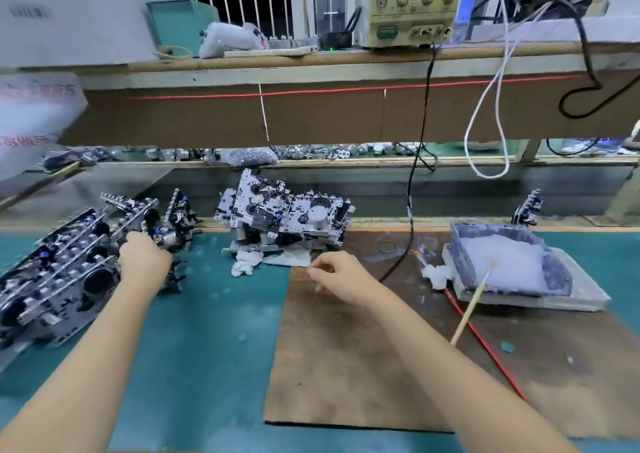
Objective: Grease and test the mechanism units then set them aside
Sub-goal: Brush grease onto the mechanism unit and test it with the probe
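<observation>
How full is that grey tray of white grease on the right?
Fairly full: white grease heaps across most of the grey tray, and the brush rests with its tip in it.

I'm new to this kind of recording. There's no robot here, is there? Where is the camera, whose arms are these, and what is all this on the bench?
No robot: these are a person's bare arms, filmed by one wide camera on their head, looking down at a workbench. The left hand reaches onto a metal mechanism unit beside a stack of units. Its fingers are hidden, so a grip is unclear. The right hand hovers loosely curled, holding nothing, over a brown mat. Another pile of units has a white rag at its front. At right is a tray of white grease with a stick brush leaning in it.
</observation>
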Tool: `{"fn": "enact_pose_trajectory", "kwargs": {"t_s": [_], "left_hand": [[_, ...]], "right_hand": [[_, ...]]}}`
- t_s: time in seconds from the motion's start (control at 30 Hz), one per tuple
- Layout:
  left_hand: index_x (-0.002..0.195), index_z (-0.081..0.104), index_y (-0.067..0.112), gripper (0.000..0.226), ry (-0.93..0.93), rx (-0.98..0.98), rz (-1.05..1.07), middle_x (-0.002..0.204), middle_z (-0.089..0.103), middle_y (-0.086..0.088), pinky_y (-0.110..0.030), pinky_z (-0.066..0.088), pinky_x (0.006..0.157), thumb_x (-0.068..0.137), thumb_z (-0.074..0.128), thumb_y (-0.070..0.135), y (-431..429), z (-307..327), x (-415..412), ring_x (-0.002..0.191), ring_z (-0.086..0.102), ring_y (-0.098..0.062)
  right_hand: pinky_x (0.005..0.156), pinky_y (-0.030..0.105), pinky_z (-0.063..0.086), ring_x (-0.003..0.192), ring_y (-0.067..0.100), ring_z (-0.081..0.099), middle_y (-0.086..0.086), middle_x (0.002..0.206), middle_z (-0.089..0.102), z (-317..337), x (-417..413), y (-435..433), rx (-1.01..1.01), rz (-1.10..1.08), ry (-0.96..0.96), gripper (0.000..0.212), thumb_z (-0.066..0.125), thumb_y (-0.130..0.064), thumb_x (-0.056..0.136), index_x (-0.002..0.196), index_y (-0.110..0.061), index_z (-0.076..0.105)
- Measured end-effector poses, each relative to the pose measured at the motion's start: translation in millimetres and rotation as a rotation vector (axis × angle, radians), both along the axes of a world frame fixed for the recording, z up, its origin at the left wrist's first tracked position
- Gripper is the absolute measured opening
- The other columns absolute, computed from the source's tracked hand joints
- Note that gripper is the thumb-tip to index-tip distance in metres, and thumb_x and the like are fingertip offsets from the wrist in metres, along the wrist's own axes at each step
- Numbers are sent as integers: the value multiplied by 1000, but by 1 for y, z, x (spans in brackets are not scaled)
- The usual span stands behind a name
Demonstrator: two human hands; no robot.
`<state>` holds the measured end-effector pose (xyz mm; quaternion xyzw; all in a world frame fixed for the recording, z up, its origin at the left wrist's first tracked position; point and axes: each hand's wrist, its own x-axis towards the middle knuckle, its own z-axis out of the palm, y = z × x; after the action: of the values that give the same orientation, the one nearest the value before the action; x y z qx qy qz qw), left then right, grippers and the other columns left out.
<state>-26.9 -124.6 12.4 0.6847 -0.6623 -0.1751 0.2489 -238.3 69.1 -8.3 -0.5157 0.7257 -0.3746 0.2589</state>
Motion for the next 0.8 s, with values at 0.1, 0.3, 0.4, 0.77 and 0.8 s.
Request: {"fn": "enact_pose_trajectory", "kwargs": {"t_s": [0.1,0.3,0.4,0.77,0.8], "left_hand": [[100,50,-17,22,56,-54,-36,100,57,-38,-46,42,80,85,57,-4,17,8,6,99,54,-48],[63,51,4,25,654,72,-204,57,56,-12,-27,49,40,82,54,-13,60,48,10,51,56,-26],[74,51,-1,21,1100,347,-307,75,56,-18,-18,49,40,87,45,-17,96,53,-7,42,63,-24],[93,50,-3,16,1595,889,-402,85,63,-21,-22,55,48,93,38,-13,163,-3,-75,61,70,-26],[100,50,-4,15,1525,948,-490,87,67,-23,-24,57,51,91,41,-11,166,-9,-78,65,72,-28]], "right_hand": [[81,38,51,74,18,62,4,76,63,8,9,-6,-8,30,-10,13,49,-18,93,87,-14,59],[69,20,51,84,9,60,0,111,57,25,24,-11,-61,69,-176,35,46,-23,97,129,-10,49],[74,19,52,96,8,60,-2,126,52,26,31,-3,-127,122,-425,40,40,-27,98,137,-15,39],[66,24,50,75,8,62,1,92,65,24,-4,49,-481,-88,-777,19,43,-11,96,107,-13,57],[63,20,48,73,6,62,-1,88,66,26,-9,51,-506,-116,-777,20,44,-11,95,109,-7,58]]}}
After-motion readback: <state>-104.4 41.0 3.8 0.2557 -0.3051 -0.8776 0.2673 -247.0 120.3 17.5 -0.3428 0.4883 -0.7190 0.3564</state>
